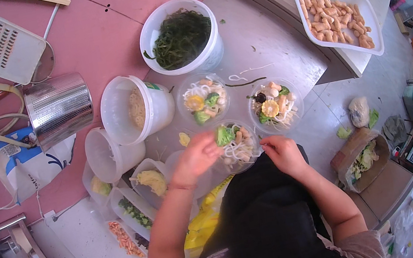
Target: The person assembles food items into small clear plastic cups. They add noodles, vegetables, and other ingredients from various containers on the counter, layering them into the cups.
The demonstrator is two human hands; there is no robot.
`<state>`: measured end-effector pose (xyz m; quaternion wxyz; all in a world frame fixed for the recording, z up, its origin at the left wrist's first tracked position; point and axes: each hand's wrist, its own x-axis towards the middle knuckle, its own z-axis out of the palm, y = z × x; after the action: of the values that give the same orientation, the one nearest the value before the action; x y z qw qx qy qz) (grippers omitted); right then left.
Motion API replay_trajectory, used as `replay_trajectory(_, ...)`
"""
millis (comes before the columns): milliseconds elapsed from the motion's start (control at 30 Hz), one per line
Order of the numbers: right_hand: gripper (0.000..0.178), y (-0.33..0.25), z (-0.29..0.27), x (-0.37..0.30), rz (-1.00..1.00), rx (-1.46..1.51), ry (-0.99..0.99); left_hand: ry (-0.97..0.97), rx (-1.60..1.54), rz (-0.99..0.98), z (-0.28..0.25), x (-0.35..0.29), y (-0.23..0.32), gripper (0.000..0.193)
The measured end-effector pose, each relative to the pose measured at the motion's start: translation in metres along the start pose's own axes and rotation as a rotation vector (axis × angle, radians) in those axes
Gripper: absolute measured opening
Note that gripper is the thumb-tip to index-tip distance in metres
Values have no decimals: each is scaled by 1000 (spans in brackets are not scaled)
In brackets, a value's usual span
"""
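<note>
My left hand (198, 158) is smeared by motion at the left side of the nearest clear plastic bowl (258, 148). Its fingertips come up against a broccoli floret (224, 136); whether they grip it is unclear. With fingers pinched, my right hand (284, 154) holds the right rim of that same bowl. Inside are white noodles (234, 153) and tan sausage-like pieces (244, 136). Two similar bowls stand just beyond: the left one (180, 97) holds broccoli and a yellow corn slice (194, 103), the right one (297, 92) corn, noodles and dark fungus (260, 97).
A white bucket of dark green seaweed strips (182, 39) stands behind, with a noodle bucket (118, 111) to its left. Trays of cut vegetables (133, 212) lie near my left arm. At far right are a tray of tan pieces (337, 23) and a cardboard box (358, 157).
</note>
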<state>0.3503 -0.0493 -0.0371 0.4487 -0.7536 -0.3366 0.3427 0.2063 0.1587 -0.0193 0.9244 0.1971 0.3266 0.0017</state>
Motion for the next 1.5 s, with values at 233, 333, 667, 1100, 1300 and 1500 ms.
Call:
replay_trajectory(233,15,4,3,1,17,73,-37,-94,-65,11,2,-2,-10,21)
replay_trajectory(333,16,11,6,0,129,183,-76,-60,-89,4,-5,-4,-14,25)
replay_trajectory(667,16,6,-1,4,192,214,-100,75,-112,1,-13,-6,-16,26)
replay_trajectory(1100,17,11,-109,25,287,453,380,469,1581,621,1,-16,-28,13)
replay_trajectory(1300,20,19,-252,48,173,278,907,635,1533,628,40,-25,-24,13)
replay_trajectory(1500,19,61,-345,107,368,-630,558,605,1551,583,54,-25,-36,9)
